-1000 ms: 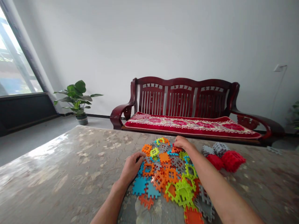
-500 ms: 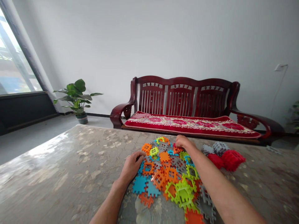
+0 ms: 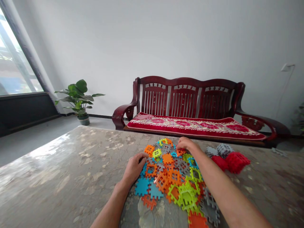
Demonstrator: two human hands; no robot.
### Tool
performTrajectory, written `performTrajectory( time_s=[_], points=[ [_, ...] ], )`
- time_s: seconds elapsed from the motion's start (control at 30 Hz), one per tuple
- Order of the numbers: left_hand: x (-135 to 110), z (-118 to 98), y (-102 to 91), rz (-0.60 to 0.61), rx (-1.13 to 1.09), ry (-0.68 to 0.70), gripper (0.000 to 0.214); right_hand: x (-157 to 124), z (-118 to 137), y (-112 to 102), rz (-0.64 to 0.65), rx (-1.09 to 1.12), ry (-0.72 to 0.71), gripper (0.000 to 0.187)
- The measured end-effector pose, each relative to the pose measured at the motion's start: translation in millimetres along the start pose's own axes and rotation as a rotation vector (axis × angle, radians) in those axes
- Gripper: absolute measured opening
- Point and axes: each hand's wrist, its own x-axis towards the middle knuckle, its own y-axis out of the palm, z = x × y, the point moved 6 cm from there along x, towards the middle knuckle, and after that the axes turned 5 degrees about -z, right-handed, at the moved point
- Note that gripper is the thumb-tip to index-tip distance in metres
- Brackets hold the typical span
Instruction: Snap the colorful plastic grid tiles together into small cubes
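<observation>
- The interlocking plastic panels lay in a loose, overlapping heap from the centre to the lower centre of the frame, on the patterned tabletop (image 3: pixel 95 183); among them were a solid orange panel (image 3: pixel 167 158), flat blue panels (image 3: pixel 142 186) and lime-green panels (image 3: pixel 186 198) with cut-out middles.
- Judging by their thin, toothed shapes, each panel seemed light and fairly stiff, with little risk of breaking in an ordinary pinch.
- Their smooth faces looked apt to slide over one another, so a grip on two opposite toothed edges seemed surest; on window-cut panels, a fingertip through an opening would also have served.
- Overlapping neighbours might have dragged along with any panel drawn from underneath.
- The left hand (image 3: pixel 136 163) rested at the heap's left side, just left of the frame's centre, back upward, fingers curled toward the panels; whether it grasped one could not be told.
- The right hand (image 3: pixel 186 144) reached to the heap's far right edge, its forearm slanting up from the lower right corner; its fingers bent down beside a red-orange panel (image 3: pixel 180 152), their tips too hidden to tell whether they pinched anything.
- Right of that forearm, a red cube (image 3: pixel 237 162) and a gray cube (image 3: pixel 224 150) sat near each other, apart from the heap.
</observation>
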Motion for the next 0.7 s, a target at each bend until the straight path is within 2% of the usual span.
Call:
performTrajectory(
  time_s=[0.4, 0.53, 0.7],
  points=[
    [0.2, 0.6, 0.5, 0.008, -0.002, -0.014, 0.026, 0.8, 8.3, 4.9, -0.062, -0.014, 0.055, 0.039],
    [0.2, 0.5, -0.1, 0.005, -0.010, -0.010, 0.027, 0.1, 10.0, 4.7, -0.079, 0.017, 0.055, 0.036],
    [0.9, 1.8, -0.4, -0.015, -0.021, -0.008, 0.026, -4.2, 10.4, 1.9, -0.146, 0.136, 0.030, 0.023]
  ],
)
